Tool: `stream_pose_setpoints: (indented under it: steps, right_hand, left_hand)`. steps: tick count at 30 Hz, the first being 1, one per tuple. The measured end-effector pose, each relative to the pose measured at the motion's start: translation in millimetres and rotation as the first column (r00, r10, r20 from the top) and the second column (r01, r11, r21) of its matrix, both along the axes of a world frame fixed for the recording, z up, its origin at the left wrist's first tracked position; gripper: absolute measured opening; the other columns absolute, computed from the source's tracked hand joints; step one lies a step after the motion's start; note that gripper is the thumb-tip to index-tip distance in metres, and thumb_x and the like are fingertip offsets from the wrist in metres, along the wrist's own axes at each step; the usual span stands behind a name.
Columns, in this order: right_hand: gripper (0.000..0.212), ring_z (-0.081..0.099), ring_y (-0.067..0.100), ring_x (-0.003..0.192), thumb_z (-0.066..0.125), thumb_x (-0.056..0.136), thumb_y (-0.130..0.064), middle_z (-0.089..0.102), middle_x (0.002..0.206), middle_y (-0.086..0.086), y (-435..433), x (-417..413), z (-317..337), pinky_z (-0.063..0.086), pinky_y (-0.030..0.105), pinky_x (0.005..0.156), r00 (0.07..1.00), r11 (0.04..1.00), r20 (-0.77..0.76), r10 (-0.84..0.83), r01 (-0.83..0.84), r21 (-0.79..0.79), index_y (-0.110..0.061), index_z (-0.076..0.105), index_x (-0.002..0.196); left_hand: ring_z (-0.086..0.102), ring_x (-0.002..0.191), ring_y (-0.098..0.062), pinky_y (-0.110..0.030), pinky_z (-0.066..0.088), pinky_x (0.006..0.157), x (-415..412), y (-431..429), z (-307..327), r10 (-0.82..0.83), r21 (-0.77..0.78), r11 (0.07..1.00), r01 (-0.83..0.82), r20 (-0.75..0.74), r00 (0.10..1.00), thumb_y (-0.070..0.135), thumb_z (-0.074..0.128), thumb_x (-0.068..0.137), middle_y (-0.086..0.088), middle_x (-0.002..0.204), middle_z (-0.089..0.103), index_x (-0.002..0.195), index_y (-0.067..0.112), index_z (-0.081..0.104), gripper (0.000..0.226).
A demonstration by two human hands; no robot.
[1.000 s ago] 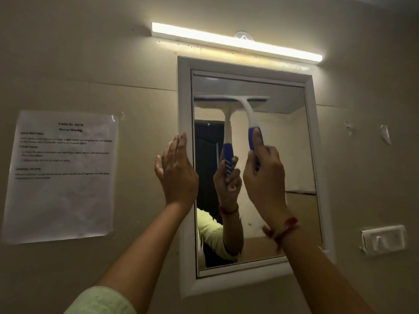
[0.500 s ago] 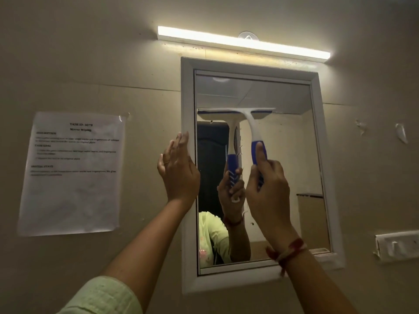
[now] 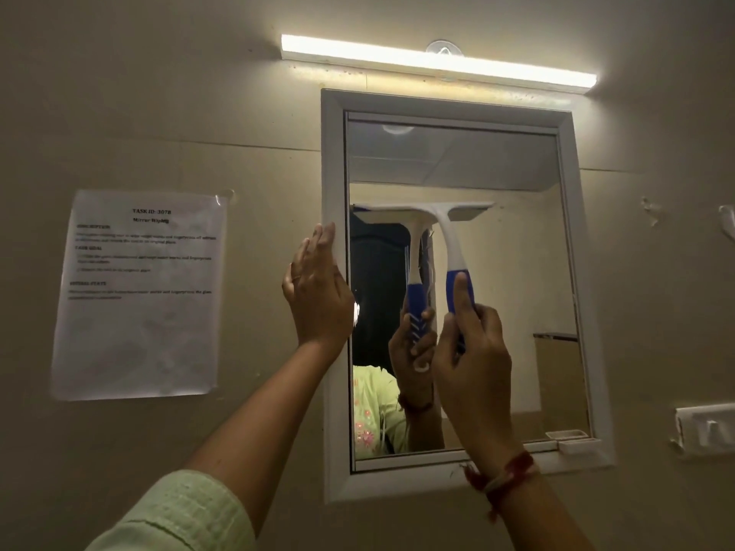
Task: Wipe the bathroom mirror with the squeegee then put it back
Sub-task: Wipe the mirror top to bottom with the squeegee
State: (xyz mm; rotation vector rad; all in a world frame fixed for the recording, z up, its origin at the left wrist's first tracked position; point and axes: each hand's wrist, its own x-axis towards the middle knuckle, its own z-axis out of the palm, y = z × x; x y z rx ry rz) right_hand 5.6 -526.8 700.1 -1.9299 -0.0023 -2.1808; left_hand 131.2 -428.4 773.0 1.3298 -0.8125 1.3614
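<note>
In the middle of the frame the right hand (image 3: 473, 363) is closed around the blue grip of the squeegee (image 3: 447, 236), with the thumb stretched up along the grip. The white neck of the squeegee rises above this hand, and its wide blade lies flat against the glass of the mirror (image 3: 497, 161), about halfway up the glass and toward its left half. The blade is above both hands. The left hand (image 3: 318, 288) is open and holds nothing; its fingers are straight and close together, and it rests flat on the left side of the white mirror frame (image 3: 333, 161), just left of the squeegee. A lit tube light (image 3: 437, 59) is above the mirror, and a printed paper sheet (image 3: 139, 296) hangs on the wall at the left of the frame.
</note>
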Motion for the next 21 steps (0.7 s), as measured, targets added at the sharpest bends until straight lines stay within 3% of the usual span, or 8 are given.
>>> stream_pose_setpoints:
  steps: [2, 6, 12, 14, 21]
  right_hand:
    - [0.058, 0.057, 0.015, 0.083, 0.052, 0.092, -0.014, 0.056, 0.112, 0.018, 0, 0, 17, 0.046, 0.015, 0.074, 1.000, 1.000, 0.027, -0.007, 0.007, -0.003, -0.026, 0.020, 0.139]
    - [0.055, 0.061, 0.025, 0.093, 0.050, 0.093, -0.016, 0.055, 0.116, 0.018, 2, 4, 37, 0.047, 0.022, 0.080, 1.000, 1.000, 0.028, -0.008, 0.007, 0.029, -0.019, 0.027, 0.143]
    - [0.055, 0.061, 0.025, 0.090, 0.044, 0.094, -0.032, 0.052, 0.114, 0.018, 6, 8, -29, 0.058, 0.037, 0.074, 0.996, 0.997, -0.044, 0.075, -0.074, 0.039, -0.015, 0.027, 0.143]
    - [0.055, 0.061, 0.026, 0.090, 0.049, 0.093, -0.021, 0.053, 0.114, 0.018, 7, 7, -41, 0.059, 0.042, 0.072, 0.994, 0.994, -0.060, 0.092, -0.088, 0.059, -0.018, 0.026, 0.143]
    - [0.052, 0.059, 0.021, 0.093, 0.045, 0.095, -0.017, 0.053, 0.112, 0.014, 5, 9, 17, 0.054, 0.026, 0.079, 0.990, 0.988, 0.027, 0.136, -0.138, 0.077, -0.021, 0.027, 0.143]
  left_hand:
    - [0.039, 0.131, -0.029, -0.053, 0.027, 0.105, 1, 0, 1, 0.002, -0.004, 1.000, -0.002, 0.000, 1.000, 0.017, 0.035, 0.090, -0.008, 0.140, 0.046, 0.136, 0.018, 0.041, 0.046]
    - [0.039, 0.131, -0.029, -0.054, 0.027, 0.106, 1, 0, 1, 0.005, 0.005, 1.000, -0.005, -0.004, 1.000, 0.017, 0.036, 0.091, -0.008, 0.140, 0.046, 0.136, 0.017, 0.041, 0.045]
    - [0.040, 0.131, -0.026, -0.057, 0.036, 0.103, -2, 4, -7, -0.077, 0.055, 0.995, 0.077, 0.000, 0.997, 0.019, 0.030, 0.092, -0.008, 0.143, 0.042, 0.138, 0.016, 0.036, 0.047]
    - [0.042, 0.130, -0.025, -0.056, 0.037, 0.102, -3, 4, -10, -0.080, 0.051, 0.995, 0.080, 0.005, 0.997, 0.022, 0.028, 0.092, -0.008, 0.142, 0.044, 0.138, 0.016, 0.036, 0.047]
    - [0.042, 0.129, -0.025, -0.052, 0.036, 0.104, 0, 3, -9, -0.024, 0.046, 0.999, 0.025, -0.009, 1.000, 0.023, 0.028, 0.092, -0.007, 0.141, 0.046, 0.138, 0.018, 0.037, 0.047]
